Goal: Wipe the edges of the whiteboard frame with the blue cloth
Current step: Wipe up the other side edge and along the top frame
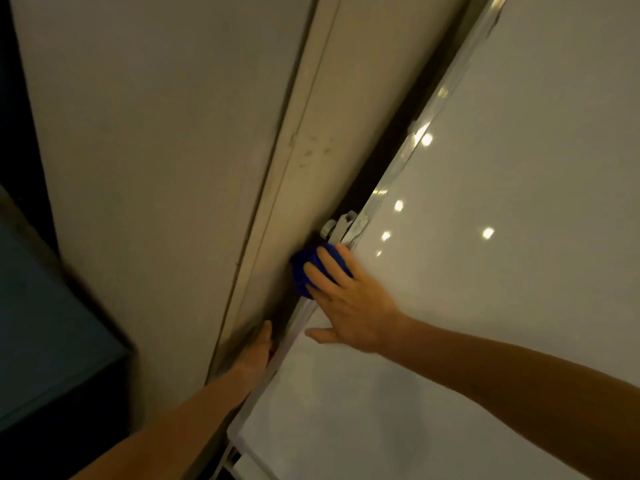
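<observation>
The whiteboard (485, 271) fills the right side, its pale metal frame edge (412, 140) running diagonally from the upper right down to the lower middle. The blue cloth (304, 271) is bunched against that edge, just below a small bracket (341, 225). My right hand (349, 303) presses the cloth onto the frame, fingers over it and thumb spread on the board surface. Lower down, my left hand (258, 351) reaches behind the frame edge; its fingers are mostly hidden in the dark gap, so its grip is unclear.
A beige wall (156, 168) with a vertical trim strip (311, 150) stands directly behind the board, leaving a narrow dark gap. A dark blue block (45, 323) sits at the lower left. Ceiling lights reflect on the board.
</observation>
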Available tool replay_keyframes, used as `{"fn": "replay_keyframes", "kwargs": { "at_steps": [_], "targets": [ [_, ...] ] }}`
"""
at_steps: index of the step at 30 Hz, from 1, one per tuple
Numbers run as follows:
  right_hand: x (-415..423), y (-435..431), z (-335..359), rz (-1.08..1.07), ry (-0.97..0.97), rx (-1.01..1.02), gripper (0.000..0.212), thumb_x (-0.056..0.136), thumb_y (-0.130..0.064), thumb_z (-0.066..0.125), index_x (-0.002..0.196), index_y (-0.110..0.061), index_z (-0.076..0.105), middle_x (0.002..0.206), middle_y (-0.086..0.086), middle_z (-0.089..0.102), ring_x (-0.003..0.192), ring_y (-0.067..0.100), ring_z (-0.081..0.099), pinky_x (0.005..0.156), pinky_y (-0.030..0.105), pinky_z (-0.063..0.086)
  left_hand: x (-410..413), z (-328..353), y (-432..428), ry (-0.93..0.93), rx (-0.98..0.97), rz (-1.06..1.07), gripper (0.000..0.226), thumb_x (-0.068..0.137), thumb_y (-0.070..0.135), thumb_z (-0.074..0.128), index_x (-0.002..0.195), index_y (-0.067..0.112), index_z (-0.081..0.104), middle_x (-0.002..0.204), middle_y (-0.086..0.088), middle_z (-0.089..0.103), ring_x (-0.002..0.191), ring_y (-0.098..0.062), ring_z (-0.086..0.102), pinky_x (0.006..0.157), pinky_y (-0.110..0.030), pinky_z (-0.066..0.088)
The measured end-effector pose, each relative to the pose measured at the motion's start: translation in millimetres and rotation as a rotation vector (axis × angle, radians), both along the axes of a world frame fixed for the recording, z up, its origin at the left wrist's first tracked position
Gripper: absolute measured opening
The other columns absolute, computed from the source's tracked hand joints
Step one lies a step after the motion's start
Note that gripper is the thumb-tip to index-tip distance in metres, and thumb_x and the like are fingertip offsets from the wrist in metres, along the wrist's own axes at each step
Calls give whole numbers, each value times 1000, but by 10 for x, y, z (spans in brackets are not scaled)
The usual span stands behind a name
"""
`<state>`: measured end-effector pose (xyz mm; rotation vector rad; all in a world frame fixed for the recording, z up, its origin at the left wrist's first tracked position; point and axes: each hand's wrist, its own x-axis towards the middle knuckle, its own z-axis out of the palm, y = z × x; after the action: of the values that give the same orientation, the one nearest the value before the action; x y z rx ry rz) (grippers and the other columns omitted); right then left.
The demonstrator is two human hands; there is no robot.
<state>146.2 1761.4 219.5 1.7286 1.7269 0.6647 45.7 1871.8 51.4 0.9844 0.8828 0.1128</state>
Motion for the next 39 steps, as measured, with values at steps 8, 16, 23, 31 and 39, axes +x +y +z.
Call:
{"fn": "replay_keyframes", "kwargs": {
  "at_steps": [8, 16, 23, 31, 39],
  "targets": [
    [25, -64, 356, -2, 30, 181, 90, 89, -75, 27, 135, -3, 53, 141, 19, 43, 138, 42, 28, 121, 53, 2, 154, 965, 27, -26, 781, -176, 51, 99, 47, 31, 129, 13, 55, 124, -13, 61, 112, -27, 58, 99, -39, 45],
    [381, 78, 1226, -93, 14, 284, 88, 86, -78, 27, 134, -11, 58, 147, 13, 44, 141, 39, 29, 121, 54, 4, 229, 2130, -104, -168, 1550, 99, 10, 91, 32, 51, 93, 22, 53, 89, 6, 59, 77, -11, 54, 62, -23, 44],
    [792, 128, 2078, -36, -181, 259, 84, 90, -71, 28, 147, -11, 39, 155, 16, 31, 145, 40, 19, 120, 54, 3, 588, 2421, -135, -243, 1381, 107, 48, 89, 23, 57, 134, 18, 43, 129, 2, 48, 116, -14, 49, 93, -25, 42],
    [874, 188, 2087, 146, -209, 129, 65, 92, -51, 26, 134, -13, 58, 144, 13, 46, 141, 36, 29, 120, 54, -1, 1002, 2700, -121, -453, 925, -123, 40, 63, 16, 65, 101, 25, 55, 100, 6, 62, 87, -2, 59, 62, -15, 46],
    [876, 264, 2102, 168, -133, 213, 61, 93, -47, 29, 125, -11, 65, 144, 14, 47, 140, 33, 30, 120, 55, 3, 1062, 2736, -165, -406, 1100, -78, 65, 55, 48, 65, 111, 31, 36, 106, 24, 44, 103, 1, 48, 65, -1, 40]
  ]
}}
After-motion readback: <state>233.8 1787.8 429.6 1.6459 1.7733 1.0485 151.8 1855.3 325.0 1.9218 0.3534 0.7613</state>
